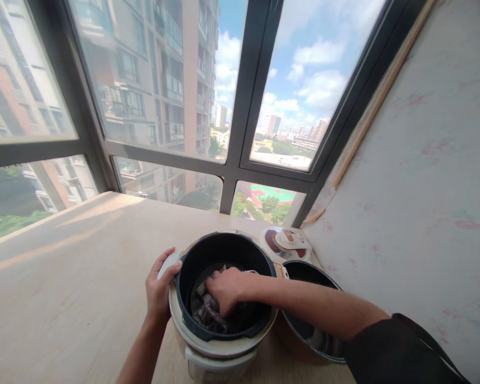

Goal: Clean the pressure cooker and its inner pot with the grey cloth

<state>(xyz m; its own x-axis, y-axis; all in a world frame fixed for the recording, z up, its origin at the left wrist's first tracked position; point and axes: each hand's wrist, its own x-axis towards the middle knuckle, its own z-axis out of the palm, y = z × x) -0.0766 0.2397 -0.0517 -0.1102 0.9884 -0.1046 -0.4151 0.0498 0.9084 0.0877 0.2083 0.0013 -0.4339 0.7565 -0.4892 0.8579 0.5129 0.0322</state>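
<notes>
A white electric pressure cooker [220, 349] stands before me without its lid, and its dark inner pot [224, 248] shows from above. At the cooker's left side, my left hand [160, 288] is closed round the pale side handle [170, 262], its thumb on the rim. My right hand [226, 288] reaches down inside the pot with its fingers curled on a crumpled, wet-looking grey cloth [210, 314] at the bottom. Part of the cloth and some fingertips are hidden by the hand.
A wide black pot [316, 274] stands close on the right, partly under my right forearm. Behind it lies the cooker's lid [284, 240], near the papered wall [416, 202]. The pale countertop [72, 298] extends left to the windows [164, 80].
</notes>
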